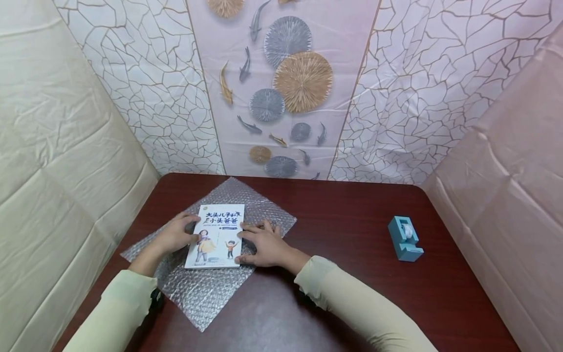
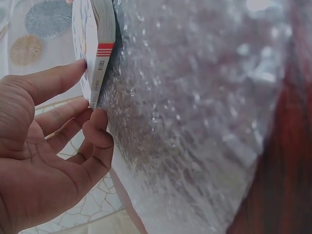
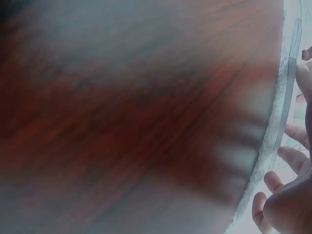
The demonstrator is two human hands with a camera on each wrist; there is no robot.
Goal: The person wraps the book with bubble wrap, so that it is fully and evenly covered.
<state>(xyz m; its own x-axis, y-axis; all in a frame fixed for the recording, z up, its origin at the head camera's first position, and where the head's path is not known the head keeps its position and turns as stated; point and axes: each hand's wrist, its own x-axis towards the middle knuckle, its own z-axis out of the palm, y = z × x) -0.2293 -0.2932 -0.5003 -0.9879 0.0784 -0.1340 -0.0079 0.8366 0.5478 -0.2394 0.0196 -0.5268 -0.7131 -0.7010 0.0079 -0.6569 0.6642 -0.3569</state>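
Observation:
A white-covered book [image 1: 218, 244] with cartoon figures and dark Chinese lettering lies face up on a sheet of bubble wrap [image 1: 206, 298], which is turned cornerwise on the table. My left hand [image 1: 176, 234] touches the book's left edge with thumb and fingertips; in the left wrist view the spine [image 2: 100, 68] shows a red band near these fingertips. On the opposite side, my right hand [image 1: 268, 246] rests its spread fingers and thumb along the right edge, the thumb at the lower corner. In the right wrist view, the fingers are partly cut off by the frame.
A teal tape dispenser [image 1: 404, 239] with a roll of tape stands at the right of the dark red wooden table [image 1: 334, 234]. Behind the table hangs a patterned curtain [image 1: 281, 98], and pale padded fabric walls [image 1: 506, 171] flank both sides.

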